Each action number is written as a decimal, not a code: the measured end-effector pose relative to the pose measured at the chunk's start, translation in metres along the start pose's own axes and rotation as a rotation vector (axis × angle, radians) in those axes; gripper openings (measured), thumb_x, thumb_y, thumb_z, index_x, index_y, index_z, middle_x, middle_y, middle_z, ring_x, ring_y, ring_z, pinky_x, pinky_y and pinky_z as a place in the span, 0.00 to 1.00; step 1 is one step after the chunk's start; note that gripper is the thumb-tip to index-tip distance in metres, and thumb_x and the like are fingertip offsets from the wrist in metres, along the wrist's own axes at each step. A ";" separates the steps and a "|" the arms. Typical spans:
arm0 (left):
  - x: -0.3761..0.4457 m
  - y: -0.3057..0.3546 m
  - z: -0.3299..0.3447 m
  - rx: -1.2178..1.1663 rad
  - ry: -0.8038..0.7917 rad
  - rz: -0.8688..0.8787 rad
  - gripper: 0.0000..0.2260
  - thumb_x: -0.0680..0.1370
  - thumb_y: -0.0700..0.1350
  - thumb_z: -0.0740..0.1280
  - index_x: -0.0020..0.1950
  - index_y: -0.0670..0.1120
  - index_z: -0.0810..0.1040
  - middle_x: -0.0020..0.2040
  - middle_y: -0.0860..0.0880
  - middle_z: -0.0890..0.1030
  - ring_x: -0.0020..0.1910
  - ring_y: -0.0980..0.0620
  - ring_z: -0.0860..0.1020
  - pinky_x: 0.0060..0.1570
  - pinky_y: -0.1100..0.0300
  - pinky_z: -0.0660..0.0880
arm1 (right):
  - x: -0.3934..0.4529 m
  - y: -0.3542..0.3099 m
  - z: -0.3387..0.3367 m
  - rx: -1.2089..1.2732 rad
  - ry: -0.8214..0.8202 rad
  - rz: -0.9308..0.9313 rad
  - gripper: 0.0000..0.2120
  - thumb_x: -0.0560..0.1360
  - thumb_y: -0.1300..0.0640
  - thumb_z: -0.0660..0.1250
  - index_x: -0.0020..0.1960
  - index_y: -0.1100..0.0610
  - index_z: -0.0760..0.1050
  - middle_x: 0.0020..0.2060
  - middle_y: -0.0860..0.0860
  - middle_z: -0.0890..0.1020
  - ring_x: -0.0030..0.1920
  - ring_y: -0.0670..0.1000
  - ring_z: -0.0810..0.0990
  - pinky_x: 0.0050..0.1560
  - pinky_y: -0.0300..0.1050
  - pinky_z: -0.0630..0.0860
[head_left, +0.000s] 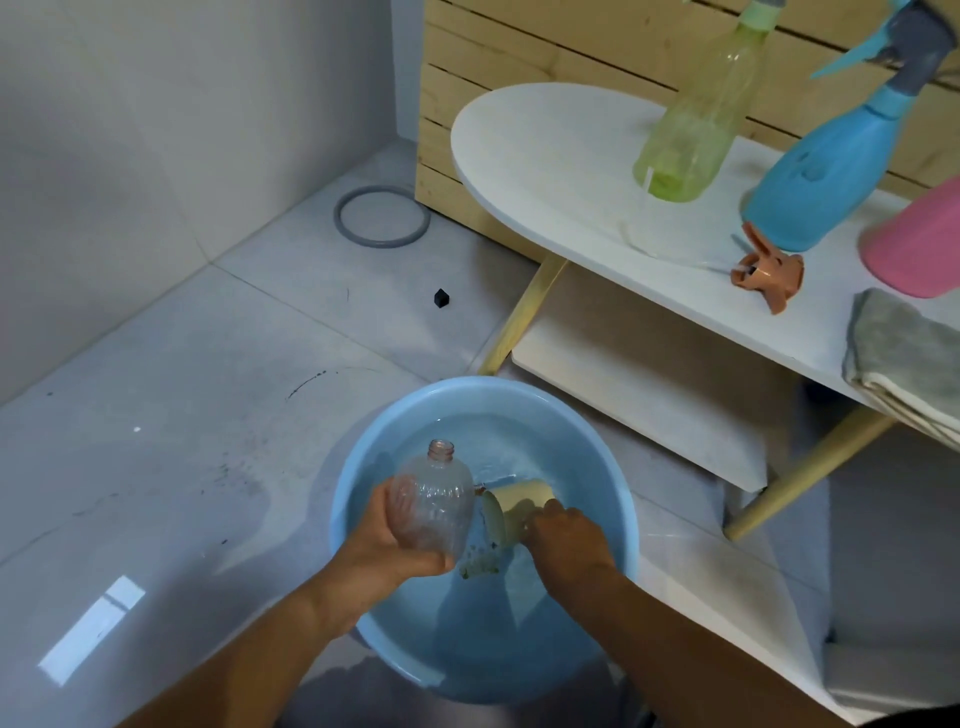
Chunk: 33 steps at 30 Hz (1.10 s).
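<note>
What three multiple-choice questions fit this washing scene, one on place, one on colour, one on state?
1. Where does the orange spray nozzle lie? A floor, B white table, C lower shelf.
2. What colour is the basin? A pink, B green, C light blue.
3. The clear bottle in the left hand is: A capped, B uncapped, C crushed.
Answers: 1 B, it lies on the tabletop beside the blue sprayer. 2 C, its rim is light blue. 3 B, its threaded neck is bare.
</note>
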<state>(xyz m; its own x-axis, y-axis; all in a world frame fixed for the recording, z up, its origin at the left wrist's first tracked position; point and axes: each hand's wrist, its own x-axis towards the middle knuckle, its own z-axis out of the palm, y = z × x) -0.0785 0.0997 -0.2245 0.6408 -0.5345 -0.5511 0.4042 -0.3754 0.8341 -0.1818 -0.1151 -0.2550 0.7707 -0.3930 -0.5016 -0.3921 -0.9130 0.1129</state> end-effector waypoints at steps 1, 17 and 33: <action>0.000 0.000 0.000 0.019 0.011 0.016 0.39 0.64 0.34 0.83 0.67 0.57 0.70 0.58 0.54 0.83 0.52 0.63 0.82 0.45 0.71 0.78 | 0.000 -0.001 0.001 0.028 -0.013 0.007 0.22 0.77 0.63 0.68 0.70 0.55 0.72 0.62 0.55 0.75 0.62 0.58 0.78 0.57 0.51 0.77; 0.006 -0.008 -0.014 0.072 0.091 0.293 0.50 0.59 0.38 0.86 0.72 0.61 0.64 0.66 0.55 0.76 0.65 0.53 0.78 0.52 0.66 0.79 | -0.023 0.011 -0.033 1.224 -0.059 0.141 0.16 0.83 0.47 0.60 0.40 0.54 0.73 0.35 0.48 0.74 0.33 0.48 0.68 0.34 0.42 0.67; -0.013 0.077 -0.036 0.415 -0.005 0.498 0.51 0.59 0.44 0.87 0.73 0.63 0.60 0.65 0.60 0.75 0.62 0.59 0.78 0.57 0.66 0.76 | -0.073 0.047 -0.150 1.345 0.243 0.050 0.19 0.78 0.43 0.70 0.37 0.53 0.68 0.30 0.49 0.67 0.32 0.49 0.63 0.29 0.39 0.63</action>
<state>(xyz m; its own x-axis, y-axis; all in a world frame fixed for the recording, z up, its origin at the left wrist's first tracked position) -0.0321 0.1047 -0.1523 0.6830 -0.7234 -0.1012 -0.2275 -0.3423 0.9116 -0.1815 -0.1459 -0.0848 0.7550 -0.5583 -0.3439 -0.4953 -0.1417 -0.8571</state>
